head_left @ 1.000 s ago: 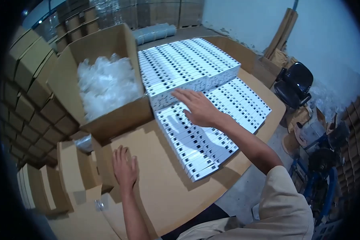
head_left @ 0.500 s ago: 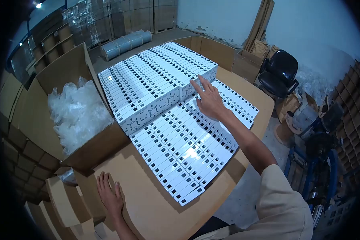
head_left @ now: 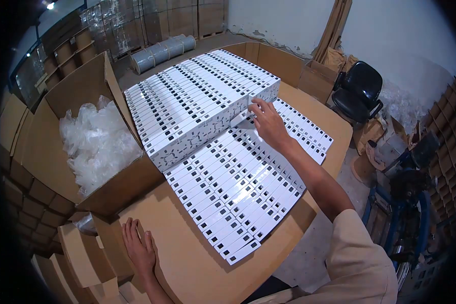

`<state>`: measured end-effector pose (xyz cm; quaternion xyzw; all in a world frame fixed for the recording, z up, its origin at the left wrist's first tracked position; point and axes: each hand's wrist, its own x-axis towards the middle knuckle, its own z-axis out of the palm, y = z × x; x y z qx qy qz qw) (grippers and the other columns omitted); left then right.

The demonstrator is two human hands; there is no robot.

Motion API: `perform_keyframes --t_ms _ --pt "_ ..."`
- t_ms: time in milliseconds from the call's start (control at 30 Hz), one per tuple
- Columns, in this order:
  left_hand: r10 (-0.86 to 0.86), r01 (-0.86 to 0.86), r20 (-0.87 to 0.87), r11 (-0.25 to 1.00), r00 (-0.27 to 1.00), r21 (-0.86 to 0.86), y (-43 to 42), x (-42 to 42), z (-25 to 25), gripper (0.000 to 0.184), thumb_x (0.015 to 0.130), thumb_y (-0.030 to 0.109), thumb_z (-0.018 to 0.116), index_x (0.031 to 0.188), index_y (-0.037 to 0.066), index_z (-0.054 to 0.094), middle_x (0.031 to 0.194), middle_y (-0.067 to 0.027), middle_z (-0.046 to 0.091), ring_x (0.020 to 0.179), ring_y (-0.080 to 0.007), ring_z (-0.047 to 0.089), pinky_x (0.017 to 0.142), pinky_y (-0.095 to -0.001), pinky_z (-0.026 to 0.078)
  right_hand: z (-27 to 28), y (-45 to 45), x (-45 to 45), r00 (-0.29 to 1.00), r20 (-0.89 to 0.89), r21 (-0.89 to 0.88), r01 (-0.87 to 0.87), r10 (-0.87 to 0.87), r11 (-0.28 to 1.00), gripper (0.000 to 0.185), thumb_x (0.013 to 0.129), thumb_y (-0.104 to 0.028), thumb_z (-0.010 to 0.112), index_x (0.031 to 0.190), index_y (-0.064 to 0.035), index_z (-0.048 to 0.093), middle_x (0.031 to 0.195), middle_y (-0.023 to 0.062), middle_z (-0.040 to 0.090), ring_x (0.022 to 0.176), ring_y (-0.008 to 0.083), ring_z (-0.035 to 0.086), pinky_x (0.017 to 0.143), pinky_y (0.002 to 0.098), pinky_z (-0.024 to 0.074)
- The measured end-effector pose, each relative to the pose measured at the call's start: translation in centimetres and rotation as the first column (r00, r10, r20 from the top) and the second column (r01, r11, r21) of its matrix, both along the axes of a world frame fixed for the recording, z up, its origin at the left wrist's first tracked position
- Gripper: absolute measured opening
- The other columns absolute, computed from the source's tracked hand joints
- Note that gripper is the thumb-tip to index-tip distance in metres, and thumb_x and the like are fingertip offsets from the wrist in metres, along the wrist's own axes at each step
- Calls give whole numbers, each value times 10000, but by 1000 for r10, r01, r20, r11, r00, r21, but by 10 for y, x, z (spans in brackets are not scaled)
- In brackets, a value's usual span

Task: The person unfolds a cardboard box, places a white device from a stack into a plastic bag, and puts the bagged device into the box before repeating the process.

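Long slim white boxes with dark square marks lie in rows on the table. A taller block of boxes stands at the back, its front face patterned with grey figures. A lower layer of boxes spreads in front of it. My right hand is at the block's front edge, fingers curled round a white box that tilts out of the row; the fingers partly hide it. My left hand lies flat on the bare tabletop near the left edge, fingers stretched out, holding nothing.
An open carton with clear plastic bags stands left of the boxes. Cardboard pieces lie at the lower left. A black chair stands beyond the brown table, and blue-framed equipment is at the right.
My right hand's fingers have curled in from a spread reach, and a box at the block's front edge has tipped forward out of its row. My left hand stays put.
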<state>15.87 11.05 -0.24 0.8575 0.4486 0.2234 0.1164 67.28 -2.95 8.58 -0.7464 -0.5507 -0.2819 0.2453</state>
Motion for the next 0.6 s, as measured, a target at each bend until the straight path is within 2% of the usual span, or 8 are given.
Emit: perform_keyframes --t_ms 67,167,267,300,400,433,533,600 --pt "-7 7 2 1000 1000 7 2 -1 -1 470 979 154 607 1432 71 513 1553 -159 445 1484 -403 327 1218 -506 283 0 1 5 1000 29 -17 7 -6 1000 425 808 63 637 1207 -81 617 1234 127 609 1055 318 593 924 434 521" --pt "-6 6 15 1000 1000 -2 0 -2 1 472 975 151 614 1430 73 514 1553 -159 443 1485 -404 325 1215 -507 288 0 -4 12 991 132 -16 -5 7 1000 412 795 61 640 1181 -83 634 1162 101 628 1031 307 598 907 443 517" --pt "-13 13 16 1000 1000 -5 0 -1 3 471 974 147 615 1428 71 514 1550 -160 446 1480 -406 329 1215 -507 289 8 -13 3 984 180 -32 18 -11 999 382 792 42 655 1154 -82 649 1160 107 631 1032 302 593 906 432 521" --pt "-14 14 21 1000 1000 -10 0 -2 3 470 975 148 614 1427 71 514 1549 -160 447 1477 -407 332 1214 -508 289 10 -15 -1 981 194 -22 19 -14 1000 382 819 15 654 1185 -91 634 1169 118 636 1029 312 625 875 426 547" --pt "-17 17 31 1000 999 -19 1 -4 1 468 977 154 614 1426 69 514 1546 -162 449 1471 -411 337 1213 -511 290 17 -21 -21 992 116 -25 53 -50 998 368 873 -13 640 1228 -102 605 1173 141 637 963 332 683 778 438 585" --pt "-18 18 30 1000 999 -15 1 -4 1 468 977 156 614 1426 69 514 1545 -163 449 1470 -413 337 1213 -512 289 21 -23 -29 999 27 -46 30 -28 999 341 933 -38 606 1265 -107 573 1197 164 623 862 361 715 686 456 598" --pt "-21 22 37 1000 999 -22 -2 -7 3 466 989 185 604 1431 70 514 1547 -159 453 1473 -400 342 1214 -502 288 39 -26 -69 994 -95 -127 38 -50 991 318 962 -52 586 1275 -103 560 1223 169 602 816 378 710 662 461 602" --pt "-31 32 54 999 998 -22 0 -8 4 461 988 184 607 1425 70 517 1543 -163 456 1470 -402 345 1211 -503 291 45 -23 -93 979 -205 -119 -14 -11 993 328 974 -65 576 1295 -129 555 1234 166 585 819 387 705 688 482 599"
